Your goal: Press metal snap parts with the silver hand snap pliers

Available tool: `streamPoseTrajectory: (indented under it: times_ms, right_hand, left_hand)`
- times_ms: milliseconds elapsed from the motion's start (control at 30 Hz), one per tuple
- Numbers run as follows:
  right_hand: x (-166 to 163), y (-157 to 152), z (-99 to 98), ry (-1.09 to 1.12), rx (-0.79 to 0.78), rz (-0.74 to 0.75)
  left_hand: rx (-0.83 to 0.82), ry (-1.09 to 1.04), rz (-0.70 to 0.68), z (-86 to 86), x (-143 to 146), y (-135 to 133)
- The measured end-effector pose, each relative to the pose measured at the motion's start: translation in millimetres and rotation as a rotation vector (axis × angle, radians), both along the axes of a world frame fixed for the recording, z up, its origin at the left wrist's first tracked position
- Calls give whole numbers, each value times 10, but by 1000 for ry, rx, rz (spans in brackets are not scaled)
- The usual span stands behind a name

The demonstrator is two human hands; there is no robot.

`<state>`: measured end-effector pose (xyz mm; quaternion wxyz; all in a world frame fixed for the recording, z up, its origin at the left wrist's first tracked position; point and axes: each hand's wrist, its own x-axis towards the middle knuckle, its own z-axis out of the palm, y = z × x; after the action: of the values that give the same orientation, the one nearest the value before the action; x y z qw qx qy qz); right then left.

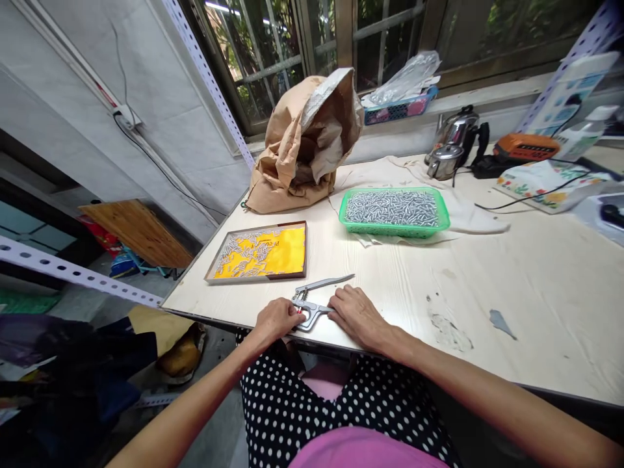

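Grey metal spring-handled pliers (312, 311) lie near the table's front edge, their two handles spread apart. My left hand (277, 318) is at the head end, thumb and fingertips pinched together beside the frame. A tiny red and white bit shows at those fingertips, too small to name. Curled over the end of the lower handle is my right hand (358, 316), closed on it. The upper handle points right, free of both hands. Just beyond my left hand is a shallow tray (306, 250) with a yellow bottom, small silver metal pins (234, 250) scattered mostly over its left part.
A green plastic basket (441, 221) full of similar metal pieces stands beyond my right hand. Behind are a crumpled brown paper sack (287, 156), a steel kettle (461, 127) and an orange-black battery pack (526, 148). A grey scrap (502, 323) lies at right.
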<state>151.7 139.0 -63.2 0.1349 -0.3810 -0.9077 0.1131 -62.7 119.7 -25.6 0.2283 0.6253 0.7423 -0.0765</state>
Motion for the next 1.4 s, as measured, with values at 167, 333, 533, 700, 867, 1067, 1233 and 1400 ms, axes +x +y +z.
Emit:
streamPoseTrajectory:
  times_ms: [167, 333, 533, 700, 867, 1067, 1233, 1400]
  right_hand:
    - [-61, 25, -94, 10, 43, 20]
    - [-80, 12, -160, 46, 50, -5]
    - [-114, -5, -304, 95, 80, -103]
    - [-139, -12, -320, 85, 112, -126]
    - [-98, -10, -300, 90, 89, -87]
    - [-116, -11, -411, 140, 179, -98]
    - [-118, -19, -434, 185, 261, -82]
    - [-143, 2, -472, 219, 276, -81]
  left_hand:
    - [-80, 64, -61, 93, 58, 72]
    - [-30, 121, -97, 193, 101, 173]
    - [-31, 95, 17, 155, -203, 242]
    - [334, 145, -263, 597, 103, 497]
    - [954, -140, -372, 1414, 560, 1143]
    - [752, 154, -189, 1155, -63, 1517]
    - [407, 289, 8, 384, -560, 1523]
    - [379, 298, 96, 38, -676, 1682]
